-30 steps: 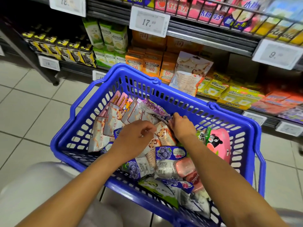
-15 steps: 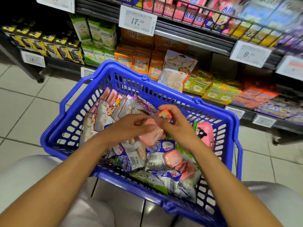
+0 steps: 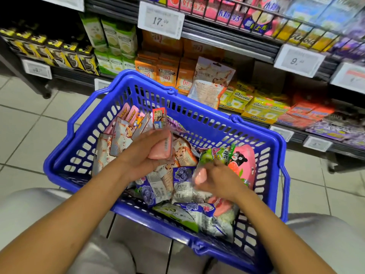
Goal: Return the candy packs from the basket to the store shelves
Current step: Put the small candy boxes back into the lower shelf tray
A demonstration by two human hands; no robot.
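Upper shelves [image 3: 227, 39] blurred, right hand [image 3: 219, 179] blurred, gripping pink pack [image 3: 199, 176], left hand [image 3: 147, 153] gripping pink pack [image 3: 161, 148] with red box [image 3: 159, 118] at 12 o'clock, over blue basket [image 3: 205, 120].

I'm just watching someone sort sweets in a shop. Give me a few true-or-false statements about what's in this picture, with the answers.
1. The left hand holds a pink pack. True.
2. The basket is red. False: it is blue.
3. The right hand grips a small pink pack over the basket. True.
4. The basket holds no more packs. False: many candy packs still lie in it.
5. The price tag above the orange boxes starts with 17. True.
6. Both hands rest on the shelf. False: both are over the basket.
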